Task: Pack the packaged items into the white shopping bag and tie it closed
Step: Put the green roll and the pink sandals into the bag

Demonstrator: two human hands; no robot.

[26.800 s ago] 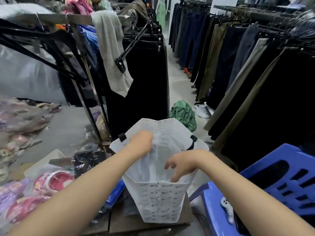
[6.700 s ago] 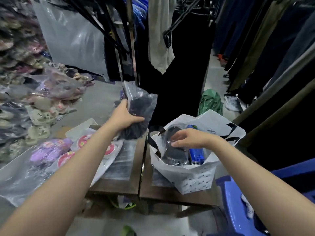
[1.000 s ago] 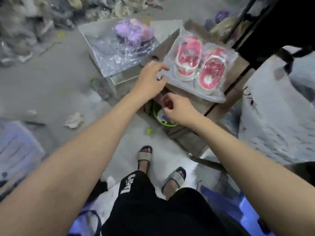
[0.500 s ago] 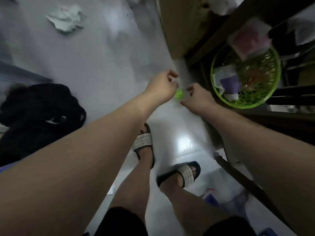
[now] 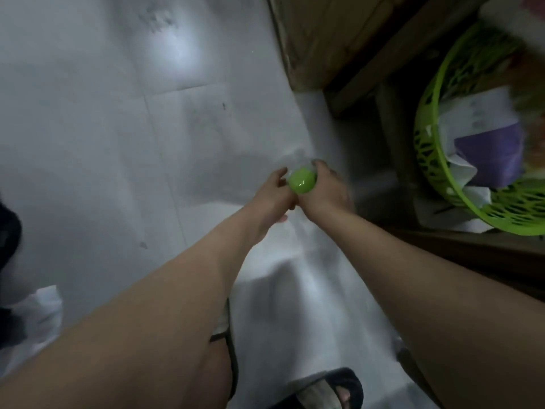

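Note:
I am looking down at the floor. A small round green item (image 5: pixel 301 180), with what looks like clear wrap around it, sits low over the pale tiles between my two hands. My left hand (image 5: pixel 272 194) holds it from the left, thumb up beside it. My right hand (image 5: pixel 326 191) curls over its right side, one fingertip hooked over the top. The two hands touch each other below the item. The white shopping bag and the other packaged items are out of view.
A green plastic basket (image 5: pixel 427 160) holding papers and a purple pack stands under the wooden table (image 5: pixel 368 51) at the right. My sandalled feet (image 5: pixel 327 391) are at the bottom edge. A dark bundle (image 5: pixel 8 234) lies at the far left on the tiled floor (image 5: pixel 118 128).
I have leaned lower towards the floor. The two hands, apart half a second ago with the green item between them, have closed together around it.

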